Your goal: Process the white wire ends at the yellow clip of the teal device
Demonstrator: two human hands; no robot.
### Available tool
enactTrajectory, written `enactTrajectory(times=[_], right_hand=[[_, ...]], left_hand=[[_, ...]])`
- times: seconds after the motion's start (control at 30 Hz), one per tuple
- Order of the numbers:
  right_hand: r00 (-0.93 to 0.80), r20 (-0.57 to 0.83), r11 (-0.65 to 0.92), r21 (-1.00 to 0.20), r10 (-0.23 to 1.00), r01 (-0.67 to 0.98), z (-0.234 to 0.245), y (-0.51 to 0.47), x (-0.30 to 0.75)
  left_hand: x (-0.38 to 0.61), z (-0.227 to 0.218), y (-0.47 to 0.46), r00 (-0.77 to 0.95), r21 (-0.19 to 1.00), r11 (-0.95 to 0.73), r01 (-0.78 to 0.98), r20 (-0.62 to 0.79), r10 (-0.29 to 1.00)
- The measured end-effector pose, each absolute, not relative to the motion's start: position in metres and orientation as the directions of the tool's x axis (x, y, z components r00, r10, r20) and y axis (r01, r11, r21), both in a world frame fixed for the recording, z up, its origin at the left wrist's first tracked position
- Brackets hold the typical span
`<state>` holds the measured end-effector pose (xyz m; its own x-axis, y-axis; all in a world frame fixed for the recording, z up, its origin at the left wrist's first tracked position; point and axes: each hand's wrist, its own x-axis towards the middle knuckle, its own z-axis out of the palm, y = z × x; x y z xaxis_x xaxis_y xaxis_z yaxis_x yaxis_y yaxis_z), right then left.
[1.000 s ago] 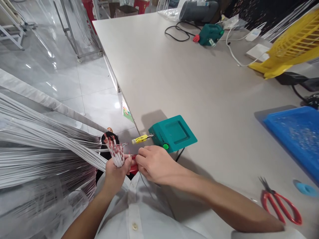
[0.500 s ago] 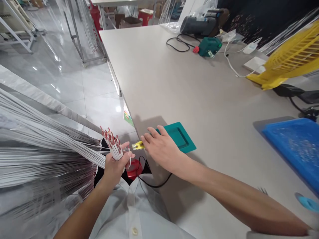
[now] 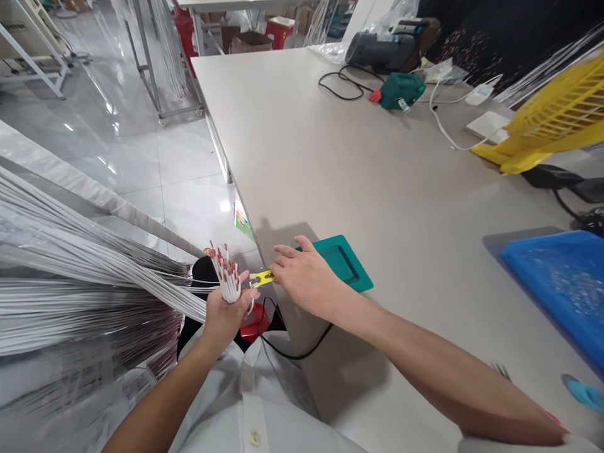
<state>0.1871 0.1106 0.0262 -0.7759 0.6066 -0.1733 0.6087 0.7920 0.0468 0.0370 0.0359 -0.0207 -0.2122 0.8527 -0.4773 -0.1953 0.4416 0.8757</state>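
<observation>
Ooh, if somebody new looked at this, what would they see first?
Probably the bunch of white strands with red tips sticking up from the left hand, with a little yellow clip between that hand and the right hand. Next, perhaps, the big yellow slatted thing at the upper right, and the bright blue tray at the picture's right edge.

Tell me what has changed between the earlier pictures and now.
The right hand moved forward over the square green device; its fingers are now at the yellow end piece. The left hand came closer to this piece, still holding the bundle of white, red-tipped wires. The device stayed on the grey table.
</observation>
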Motion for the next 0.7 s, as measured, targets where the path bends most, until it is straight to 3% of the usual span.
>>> enactTrajectory(times=[0.33, 0.7], right_hand=[[-0.771, -0.026, 0.771, 0.057, 0.636, 0.634, 0.015, 0.109, 0.192], [-0.749, 0.002, 0.749, 0.001, 0.663, 0.663, 0.02, 0.108, 0.194]], left_hand=[[0.033, -0.03, 0.033, -0.25, 0.905, 0.411, -0.112, -0.426, 0.87], [0.025, -0.017, 0.025, -0.235, 0.916, 0.376, -0.139, -0.4, 0.886]])
